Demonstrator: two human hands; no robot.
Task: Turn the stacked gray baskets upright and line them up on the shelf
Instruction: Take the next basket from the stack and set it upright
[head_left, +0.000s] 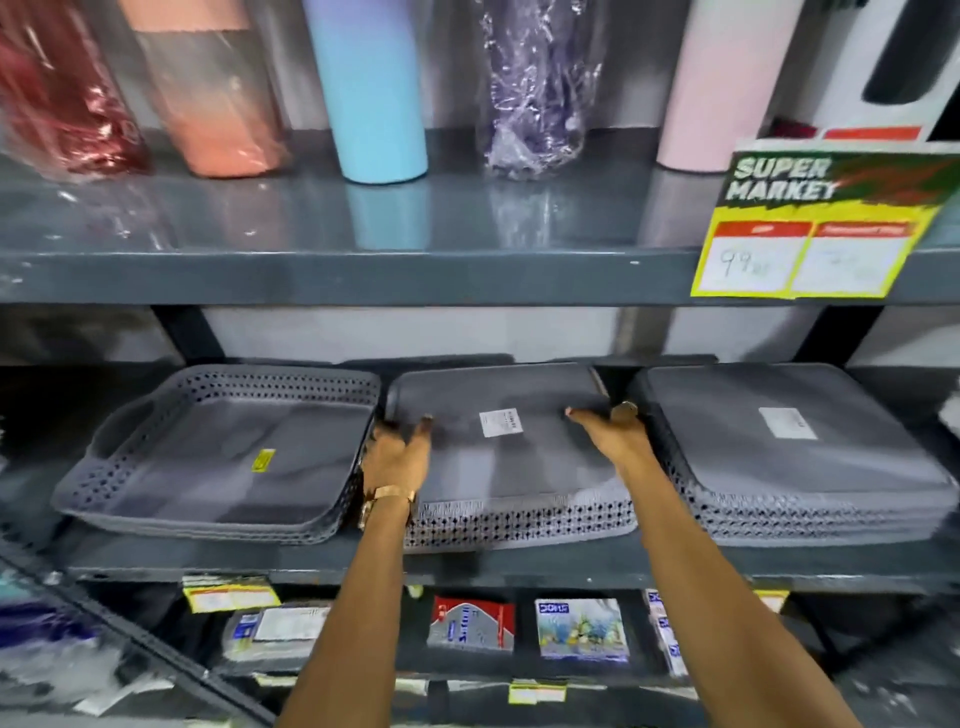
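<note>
Three stacks of gray perforated baskets sit side by side on the middle shelf (311, 564). The left stack (218, 452) stands upright with its hollow facing up and a yellow sticker inside. The middle stack (498, 467) lies upside down, flat bottom up, with a white label. The right stack (789, 452) is also upside down with a white label. My left hand (397, 452) rests on the middle stack's left edge, fingers spread. My right hand (613, 428) lies on its right edge, fingers spread toward the far corner. Neither hand has the stack lifted.
The upper shelf (363, 275) overhangs closely, carrying tall tumblers (379, 88) and wrapped bottles. A yellow price sign (815, 223) hangs at its right front. Small packets (582, 629) lie on the shelf below. Narrow gaps separate the three stacks.
</note>
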